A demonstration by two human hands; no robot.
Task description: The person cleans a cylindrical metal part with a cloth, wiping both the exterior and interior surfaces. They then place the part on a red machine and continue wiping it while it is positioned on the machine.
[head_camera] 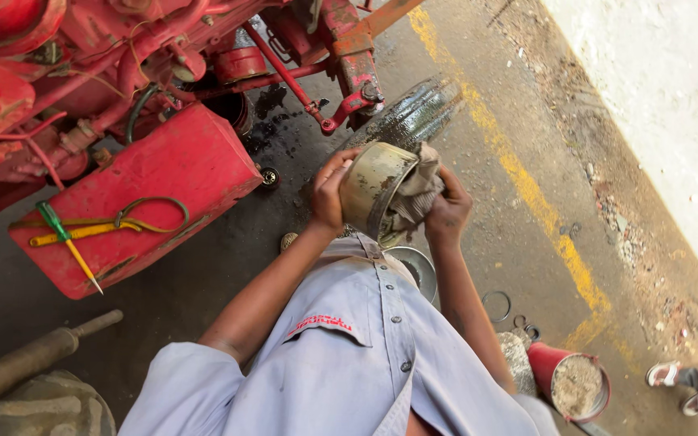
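Nearest us, a grey work shirt [349, 363] fills the bottom of the view, both bare forearms reaching up from it. Beside the right elbow a red can [569, 378] stands on the floor, with loose metal rings [496, 306] just above it. A shallow metal bowl [418, 270] sits on the floor under the wrists.

Our left hand [329, 194] cups the side of a round, grimy metal drum housing [373, 194] — fingers curled over its rim, thumb on the outer wall. Our right hand [447, 211] presses a dirty grey rag [415, 194] into the housing's open face; fingers bunched together in the cloth. The housing is held in the air between both hands, above the oily concrete floor [527, 242], tilted with its opening toward the right hand.

Further off, a red panel [195, 161] carries a green-handled screwdriver [62, 238] and a yellow-green strap [123, 222]. Beyond that — the red tractor frame [123, 64] with hoses and linkages, and a ribbed tyre [414, 113] just behind the housing. A yellow painted line [527, 186] runs along the floor at right.
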